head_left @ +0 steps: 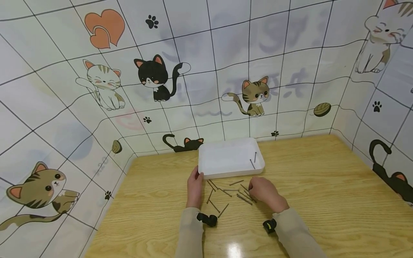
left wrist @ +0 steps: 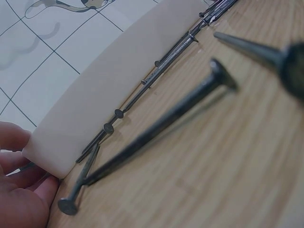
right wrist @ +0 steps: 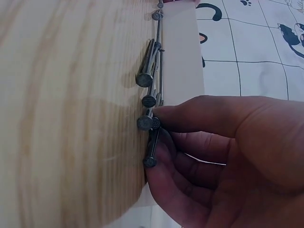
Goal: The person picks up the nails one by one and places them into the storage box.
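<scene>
A shallow white tray (head_left: pixel 229 157) lies at the back of the table with two nails (head_left: pixel 252 163) in its right end. At its front left corner my left hand (head_left: pixel 195 188) holds the tray, fingers and thumb about the corner in the left wrist view. Several dark metal nails (head_left: pixel 224 190) are scattered on the wood before the tray. Among the rightmost of these, my right hand (head_left: pixel 264 191) pinches a nail (right wrist: pixel 150 154) between thumb and fingers. Other nail heads (right wrist: pixel 144 79) lie close beside its fingertips; the fingers partly hide the pinched nail.
The wooden table (head_left: pixel 155 215) meets a wall (head_left: pixel 209 71) covered in cat drawings and grid lines just behind the tray. More wall stands at the left and right. A dark band with a small device (head_left: pixel 208 219) sits on each wrist.
</scene>
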A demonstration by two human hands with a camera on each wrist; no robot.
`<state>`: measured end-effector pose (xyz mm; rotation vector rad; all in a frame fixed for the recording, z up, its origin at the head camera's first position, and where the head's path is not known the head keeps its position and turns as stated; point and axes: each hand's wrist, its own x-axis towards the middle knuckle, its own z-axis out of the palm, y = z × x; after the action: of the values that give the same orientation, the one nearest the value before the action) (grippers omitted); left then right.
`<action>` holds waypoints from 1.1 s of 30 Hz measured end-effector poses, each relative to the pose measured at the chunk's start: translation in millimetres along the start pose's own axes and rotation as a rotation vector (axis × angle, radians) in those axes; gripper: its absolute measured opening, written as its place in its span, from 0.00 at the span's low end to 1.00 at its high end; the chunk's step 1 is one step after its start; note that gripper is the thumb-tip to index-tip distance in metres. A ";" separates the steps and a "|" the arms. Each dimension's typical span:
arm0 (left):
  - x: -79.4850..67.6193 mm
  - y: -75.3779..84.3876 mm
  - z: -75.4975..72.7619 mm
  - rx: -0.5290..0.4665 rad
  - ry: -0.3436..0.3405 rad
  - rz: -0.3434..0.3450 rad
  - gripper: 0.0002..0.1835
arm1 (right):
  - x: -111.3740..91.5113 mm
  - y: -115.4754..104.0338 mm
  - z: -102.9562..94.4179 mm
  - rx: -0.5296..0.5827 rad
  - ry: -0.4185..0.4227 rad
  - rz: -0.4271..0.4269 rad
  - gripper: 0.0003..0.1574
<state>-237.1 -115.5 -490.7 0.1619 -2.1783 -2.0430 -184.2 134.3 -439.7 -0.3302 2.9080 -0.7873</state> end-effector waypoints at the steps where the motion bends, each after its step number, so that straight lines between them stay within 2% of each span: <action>1: 0.1 -0.5 -0.1 -0.001 -0.001 0.000 0.26 | 0.3 0.2 0.2 0.001 -0.004 0.000 0.09; 5: 0.7 -1.7 -0.3 -0.008 0.000 -0.008 0.26 | 1.0 0.5 0.3 0.009 -0.002 0.005 0.09; 7: 0.5 -1.5 0.0 -0.010 0.003 -0.009 0.25 | 1.3 0.6 0.3 0.015 -0.002 0.011 0.13; 12: -4.0 7.3 -0.8 -0.023 -0.016 -0.011 0.25 | 0.3 1.8 -2.1 0.030 0.013 0.015 0.05; 15: -4.5 8.7 -0.8 -0.018 -0.022 -0.012 0.25 | -0.2 3.5 -3.6 0.060 0.024 0.009 0.11; 17: -1.5 2.3 -0.7 -0.009 -0.015 -0.005 0.26 | 0.3 3.8 -3.5 0.088 0.029 0.008 0.12; 21: -2.8 0.2 -0.9 -0.002 0.007 -0.011 0.25 | 2.2 6.1 -0.1 0.126 0.030 0.014 0.17; 27: -1.2 0.5 -1.1 -0.009 0.011 -0.006 0.25 | 3.5 8.9 -0.4 0.149 0.027 0.005 0.18; 33: -0.8 1.9 0.6 0.001 0.007 -0.017 0.25 | 7.9 23.8 -4.0 0.213 0.045 0.013 0.19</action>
<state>-236.4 -114.7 -488.9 0.1876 -2.1809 -2.0471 -196.8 154.4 -448.8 -0.2752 2.8272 -1.1044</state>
